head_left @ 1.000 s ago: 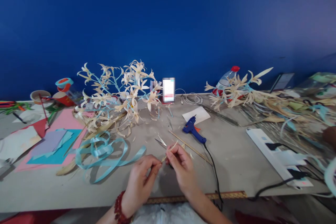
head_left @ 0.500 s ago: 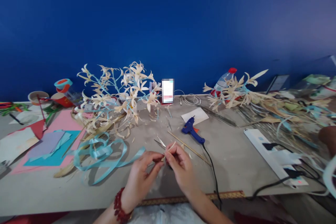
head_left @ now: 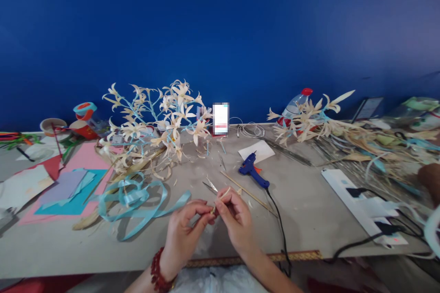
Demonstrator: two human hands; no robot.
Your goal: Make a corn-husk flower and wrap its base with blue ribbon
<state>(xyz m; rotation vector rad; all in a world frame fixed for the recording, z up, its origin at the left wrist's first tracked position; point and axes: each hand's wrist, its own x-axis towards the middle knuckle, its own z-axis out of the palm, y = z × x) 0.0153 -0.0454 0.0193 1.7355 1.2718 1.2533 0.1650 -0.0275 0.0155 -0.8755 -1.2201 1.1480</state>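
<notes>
Between my two hands is a thin pale strip [head_left: 225,193], cream like the flower petals on the table. My left hand [head_left: 189,226] pinches its lower end with thumb and fingertips; a red bead bracelet circles that wrist. My right hand [head_left: 234,217] is closed on the strip a little higher, and its tip sticks out above the fingers. Just beyond my fingertips lie open scissors [head_left: 211,186], their handles hidden behind my hands. A blue glue gun [head_left: 253,170] rests farther off to the right on a white card [head_left: 261,150].
Cream flowers on pale-blue stems [head_left: 178,114] stand at the back left. Light-blue ribbon [head_left: 137,206] curls beside my left hand, near coloured paper sheets [head_left: 68,206]. At right lie a white power strip [head_left: 347,197], cords and dried stems [head_left: 330,146]. A phone [head_left: 220,119] stands at the back.
The whole view has shifted slightly. Both hands stay together over the strip, with only a slight movement of the fingers.
</notes>
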